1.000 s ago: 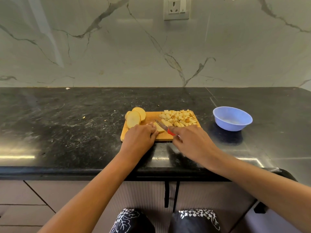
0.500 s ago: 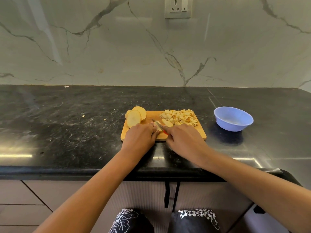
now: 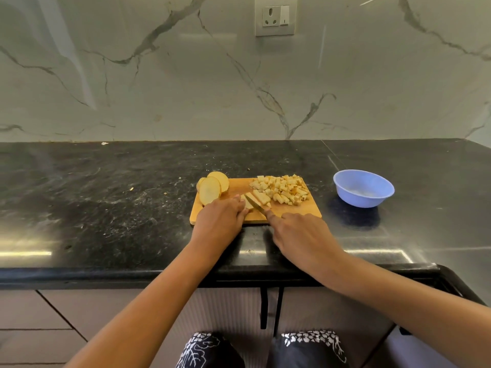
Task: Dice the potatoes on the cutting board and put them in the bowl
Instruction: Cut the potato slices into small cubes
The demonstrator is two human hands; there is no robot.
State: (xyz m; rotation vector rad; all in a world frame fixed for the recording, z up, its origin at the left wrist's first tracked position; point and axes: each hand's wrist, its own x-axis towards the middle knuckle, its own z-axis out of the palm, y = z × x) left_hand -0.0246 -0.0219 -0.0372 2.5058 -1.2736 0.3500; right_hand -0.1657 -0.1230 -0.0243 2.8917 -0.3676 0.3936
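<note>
A wooden cutting board [image 3: 297, 212] lies on the black counter. Round potato slices [image 3: 211, 188] lean together at its far left corner. A heap of diced potato [image 3: 284, 191] covers its far right part. In the middle lie potato strips [image 3: 259, 199]. My left hand [image 3: 220, 217] presses its fingertips on the near end of one strip. My right hand [image 3: 300, 236] grips a knife [image 3: 255, 204] whose blade rests across the strips, its handle hidden in the fist. The blue bowl [image 3: 364, 188] stands to the right of the board and looks empty.
A marble wall with a socket plate [image 3: 275, 15] rises behind the counter. The counter's front edge [image 3: 132, 273] runs just below my wrists, with cabinet fronts and my patterned knees beneath it. Small crumbs [image 3: 131, 188] lie left of the board.
The knife blade has shifted left along the strips and sits closer to my left fingertips. The right hand has followed it slightly. The view has tilted a little.
</note>
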